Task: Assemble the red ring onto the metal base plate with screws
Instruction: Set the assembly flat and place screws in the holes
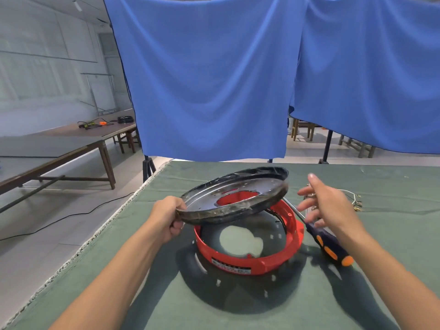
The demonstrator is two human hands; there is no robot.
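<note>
Red ring (250, 263) lies nearest, flat on the green-covered surface (381, 306), its labelled wall facing the camera. Tilted above it hangs the metal base plate (207, 201), its near-left edge low and its far-right edge high, not yet seated. The left hand (170, 217) has its grip clamped on the plate's dark rim at the lower left, fingers curled under. That plate looks like thin pressed sheet: stiff, fairly light, with an edge that could slip or bite, so a hold on the rolled rim at two opposite points seems safest. The ring looks like rigid plastic, light, best held by its outer wall. The right hand (326, 206) hovers beside the plate's right edge, fingers spread, holding nothing. Just beneath it a screwdriver (328, 244) lies on the surface, touching or nearly touching the ring. Beyond, loose wires (354, 198).
</note>
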